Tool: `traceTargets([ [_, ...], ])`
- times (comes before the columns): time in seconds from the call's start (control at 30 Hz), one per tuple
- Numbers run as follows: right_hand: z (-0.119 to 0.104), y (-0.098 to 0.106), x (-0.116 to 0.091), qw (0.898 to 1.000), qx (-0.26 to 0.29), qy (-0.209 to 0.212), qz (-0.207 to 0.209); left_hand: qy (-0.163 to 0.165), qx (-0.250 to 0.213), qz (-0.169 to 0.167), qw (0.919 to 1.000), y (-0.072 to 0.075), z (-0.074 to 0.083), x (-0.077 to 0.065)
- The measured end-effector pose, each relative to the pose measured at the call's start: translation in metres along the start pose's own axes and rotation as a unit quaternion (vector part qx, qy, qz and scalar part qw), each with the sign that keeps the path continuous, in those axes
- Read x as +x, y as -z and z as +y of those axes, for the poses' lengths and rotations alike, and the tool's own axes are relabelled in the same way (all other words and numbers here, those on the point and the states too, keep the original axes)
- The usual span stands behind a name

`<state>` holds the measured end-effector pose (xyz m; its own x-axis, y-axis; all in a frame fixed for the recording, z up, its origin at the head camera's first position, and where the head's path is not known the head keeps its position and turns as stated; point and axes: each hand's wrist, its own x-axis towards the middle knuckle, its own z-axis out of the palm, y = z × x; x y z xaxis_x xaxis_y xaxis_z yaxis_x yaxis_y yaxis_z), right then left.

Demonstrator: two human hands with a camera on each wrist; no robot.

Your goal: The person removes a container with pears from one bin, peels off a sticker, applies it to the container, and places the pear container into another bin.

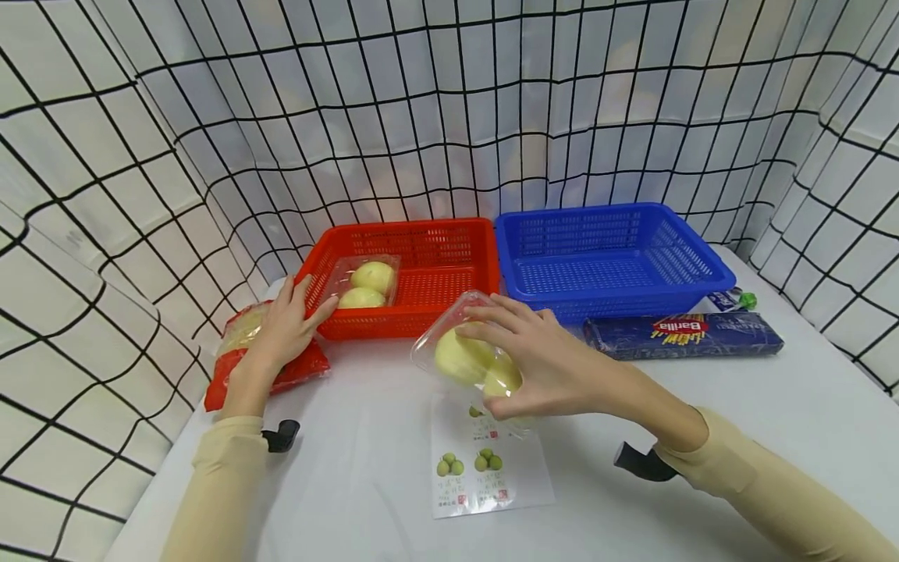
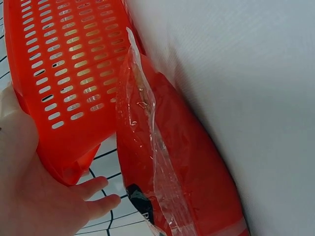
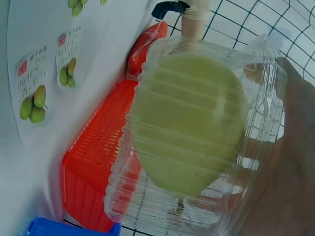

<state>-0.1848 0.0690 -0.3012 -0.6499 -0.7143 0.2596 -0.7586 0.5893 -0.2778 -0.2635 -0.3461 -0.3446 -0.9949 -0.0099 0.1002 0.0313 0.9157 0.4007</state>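
Note:
My right hand (image 1: 541, 359) grips a clear plastic box of pale green fruit (image 1: 463, 355), holding it tilted above the table in front of the baskets. Through its ribbed wall, one large fruit (image 3: 189, 123) fills much of the right wrist view. At the left front corner of the red basket (image 1: 442, 322), my left hand (image 1: 284, 332) rests on the rim with its fingers spread. Inside that basket, on the left, lies another clear box with two pale fruits (image 1: 374, 276). A red-and-clear bag (image 2: 182, 152) lies beside the basket, partly behind the left forearm in the head view.
To the right stands a blue basket (image 1: 618, 300), with a dark blue Barilla pack (image 1: 709, 336) before it and a small green-tipped packet (image 1: 733, 300) behind the pack. A sheet with fruit pictures (image 1: 492, 492) lies on the table. Black netting (image 1: 449, 94) surrounds the table's back and sides.

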Motion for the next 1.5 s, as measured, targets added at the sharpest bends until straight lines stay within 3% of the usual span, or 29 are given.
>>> traceTargets([
  [0.3, -0.003, 0.003, -0.024, 0.995, 0.017, 0.055, -0.085, 0.000, -0.006, -0.005, 1.0000, -0.003, -0.002, 0.003],
  [0.57, -0.007, 0.004, -0.026, 0.978, 0.043, 0.114, -0.171, -0.001, -0.008, 0.003, 1.0000, -0.001, -0.002, 0.004],
  [0.8, 0.002, -0.006, -0.026, 0.970, 0.053, 0.145, -0.189, 0.000, -0.003, -0.003, 1.0000, -0.003, -0.001, 0.006],
  [1.03, 0.012, -0.020, -0.023, 0.945, 0.120, 0.173, -0.252, 0.005, -0.001, -0.012, 0.9999, -0.002, -0.002, 0.006],
  [1.5, 0.020, -0.025, -0.021, 0.930, 0.121, 0.196, -0.286, -0.001, -0.012, -0.017, 0.9998, 0.000, 0.001, 0.004],
])
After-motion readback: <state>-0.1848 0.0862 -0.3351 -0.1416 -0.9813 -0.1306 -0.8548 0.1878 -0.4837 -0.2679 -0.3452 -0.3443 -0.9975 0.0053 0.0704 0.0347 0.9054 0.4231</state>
